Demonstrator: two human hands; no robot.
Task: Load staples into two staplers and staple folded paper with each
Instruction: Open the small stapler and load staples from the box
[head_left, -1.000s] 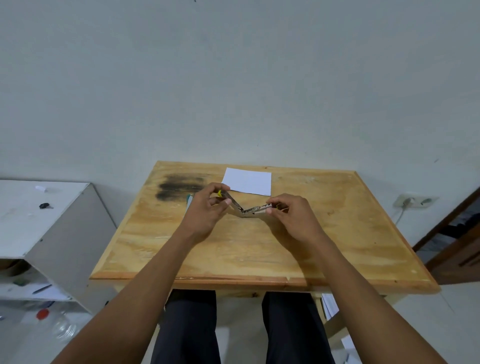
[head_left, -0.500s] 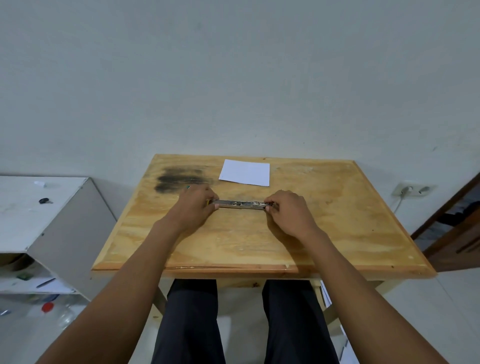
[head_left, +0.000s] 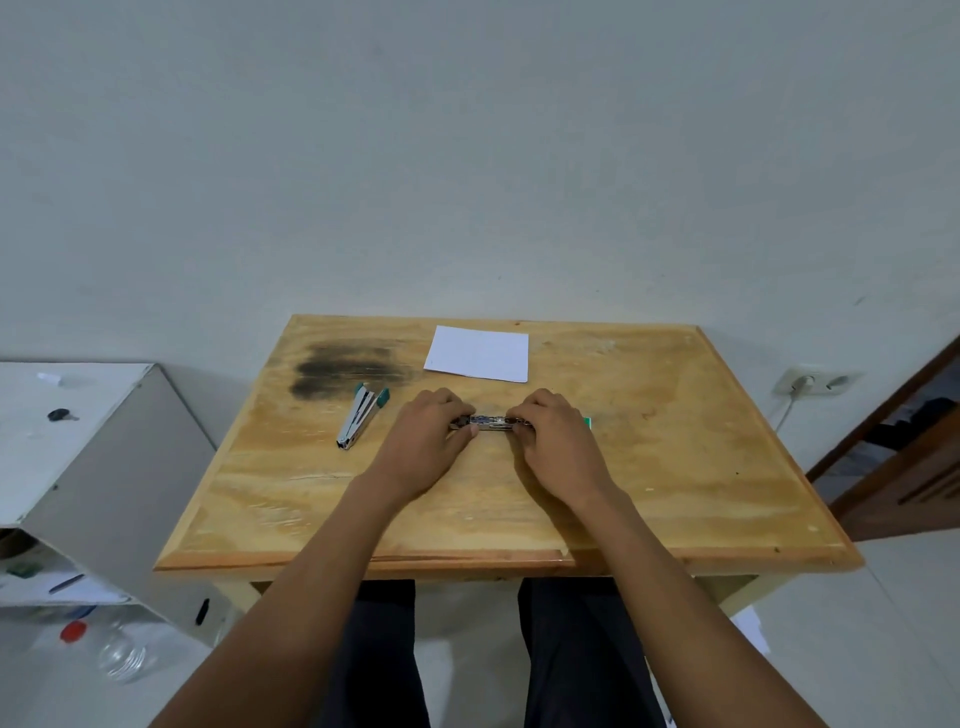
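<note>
Metal stapler (head_left: 485, 422), silver, lies flat on the wooden surface (head_left: 675, 467) at its middle, pinned at both ends. Left hand (head_left: 423, 441) curls over its left end, thumb and fingers closed on it; right hand (head_left: 558, 441) curls over its right end the same way. Both hands cover most of the body, so only a short central stretch shows. Whether it is opened out flat for loading or pressed shut cannot be told. Likely reason for the two-ended grip: to steady the stapler against the surface while the staple channel is handled.

Second stapler (head_left: 359, 415), silver with green ends, lies just left of the left hand, untouched, angled away, probably parked for its own turn.

Green item (head_left: 588, 421), a small corner showing just beside the right hand; possibly the staple box, too hidden to say.

Folded paper (head_left: 478, 354), white, lies flat beyond the hands near the far edge, apart from both staplers, apparently kept clear until stapling.

Dark stain (head_left: 345, 366) marks the surface at far left.
</note>
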